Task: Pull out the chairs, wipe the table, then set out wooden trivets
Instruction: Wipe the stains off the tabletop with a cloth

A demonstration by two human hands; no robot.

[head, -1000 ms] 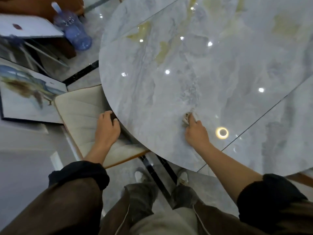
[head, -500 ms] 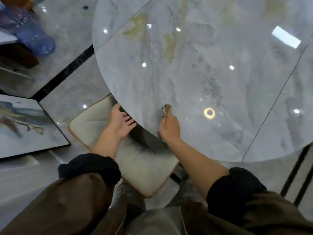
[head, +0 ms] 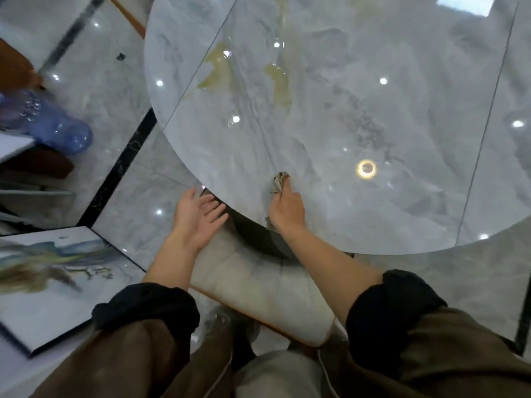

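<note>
The round grey marble table (head: 330,116) fills the upper right of the head view. My right hand (head: 287,209) rests on its near edge, shut on a small crumpled grey cloth (head: 279,180) that sticks out past my fingers onto the tabletop. My left hand (head: 198,215) hovers open, palm turned up, just left of the table's rim and above the cream cushioned seat of a chair (head: 264,285). The chair sits below me, its far part tucked under the table edge. No wooden trivets are in view.
A framed painting (head: 48,280) lies flat on the floor at the lower left. A large blue water bottle (head: 54,127) lies at the left, beside brown furniture (head: 14,64). A wooden chair leg (head: 126,15) shows past the table's far left rim. The floor is glossy marble tile.
My left hand has come off the chair seat and turned palm up beside the table rim. My right hand with the cloth has slid leftwards along the table edge as my view swung.
</note>
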